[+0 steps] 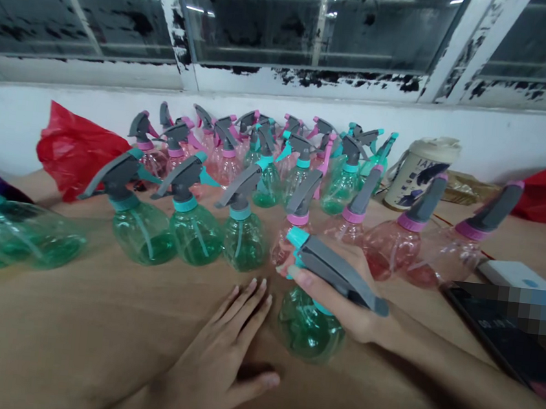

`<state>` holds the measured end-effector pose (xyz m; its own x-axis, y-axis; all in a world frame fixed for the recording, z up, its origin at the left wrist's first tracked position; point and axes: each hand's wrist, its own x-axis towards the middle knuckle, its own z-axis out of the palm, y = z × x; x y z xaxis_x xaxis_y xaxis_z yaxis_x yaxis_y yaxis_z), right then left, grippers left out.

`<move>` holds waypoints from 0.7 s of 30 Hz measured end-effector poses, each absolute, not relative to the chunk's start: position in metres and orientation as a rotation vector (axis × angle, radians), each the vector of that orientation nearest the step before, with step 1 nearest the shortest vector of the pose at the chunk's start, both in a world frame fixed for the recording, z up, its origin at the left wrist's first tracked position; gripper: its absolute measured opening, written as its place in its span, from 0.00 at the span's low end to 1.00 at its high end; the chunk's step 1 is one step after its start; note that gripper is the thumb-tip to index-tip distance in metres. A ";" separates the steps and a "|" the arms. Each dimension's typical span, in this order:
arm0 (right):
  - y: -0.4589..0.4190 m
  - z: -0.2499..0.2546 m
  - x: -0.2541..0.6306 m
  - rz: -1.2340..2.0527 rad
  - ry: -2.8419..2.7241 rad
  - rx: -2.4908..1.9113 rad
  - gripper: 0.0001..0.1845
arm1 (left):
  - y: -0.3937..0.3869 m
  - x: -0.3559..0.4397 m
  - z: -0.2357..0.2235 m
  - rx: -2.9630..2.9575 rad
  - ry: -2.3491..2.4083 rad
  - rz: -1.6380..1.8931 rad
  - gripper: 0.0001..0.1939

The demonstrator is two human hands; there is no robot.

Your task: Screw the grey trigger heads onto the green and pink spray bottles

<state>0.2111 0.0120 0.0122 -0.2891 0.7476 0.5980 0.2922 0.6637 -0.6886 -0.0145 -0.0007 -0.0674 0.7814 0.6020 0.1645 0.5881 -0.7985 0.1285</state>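
Note:
My right hand is wrapped round the neck of a green spray bottle, just below its grey trigger head with a teal nozzle. The bottle is upright, and green shows in its lower part. My left hand lies flat on the table with its fingers spread, left of that bottle and apart from it. Beyond my left hand stand several green spray bottles with teal collars. Past my right hand are several pink spray bottles with pink collars.
More pink and green spray bottles crowd the back by the wall. Red plastic bags lie at both sides. At the back right stands a printed cup. A phone and a white box rest at right.

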 end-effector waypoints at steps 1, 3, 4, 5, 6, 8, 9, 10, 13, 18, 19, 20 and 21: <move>0.012 0.013 0.211 0.559 -1.870 -0.825 0.08 | -0.001 -0.015 -0.068 2.898 0.972 0.302 0.44; 0.012 0.013 0.211 0.556 -1.878 -0.838 0.08 | -0.001 -0.016 -0.071 2.895 0.979 0.296 0.44; 0.012 0.014 0.210 0.556 -1.879 -0.845 0.08 | -0.001 -0.016 -0.072 2.889 0.984 0.298 0.44; 0.012 0.013 0.210 0.563 -1.879 -0.847 0.08 | -0.001 -0.017 -0.073 2.881 0.984 0.305 0.44; 0.012 0.013 0.210 0.573 -1.880 -0.844 0.07 | 0.000 -0.017 -0.073 2.873 0.981 0.318 0.44; 0.013 0.012 0.210 0.603 -1.878 -0.836 0.06 | 0.000 -0.017 -0.072 2.863 0.968 0.357 0.44; 0.013 0.011 0.210 0.613 -1.875 -0.833 0.06 | 0.000 -0.017 -0.072 2.864 0.963 0.375 0.44; 0.012 0.011 0.210 0.619 -1.872 -0.832 0.06 | 0.000 -0.016 -0.071 2.871 0.958 0.391 0.45; 0.011 0.009 0.211 0.624 -1.856 -0.856 0.07 | 0.001 -0.015 -0.070 2.890 0.958 0.403 0.45; 0.011 0.007 0.211 0.639 -1.867 -0.895 0.07 | 0.001 -0.017 -0.073 2.863 0.956 0.423 0.45; 0.011 0.007 0.211 0.653 -1.863 -0.894 0.08 | 0.001 -0.017 -0.073 2.862 0.956 0.428 0.45; 0.011 0.007 0.211 0.679 -1.859 -0.886 0.09 | 0.001 -0.017 -0.073 2.862 0.957 0.426 0.46; 0.011 0.007 0.210 0.716 -1.850 -0.876 0.10 | 0.001 -0.017 -0.073 2.865 0.956 0.424 0.46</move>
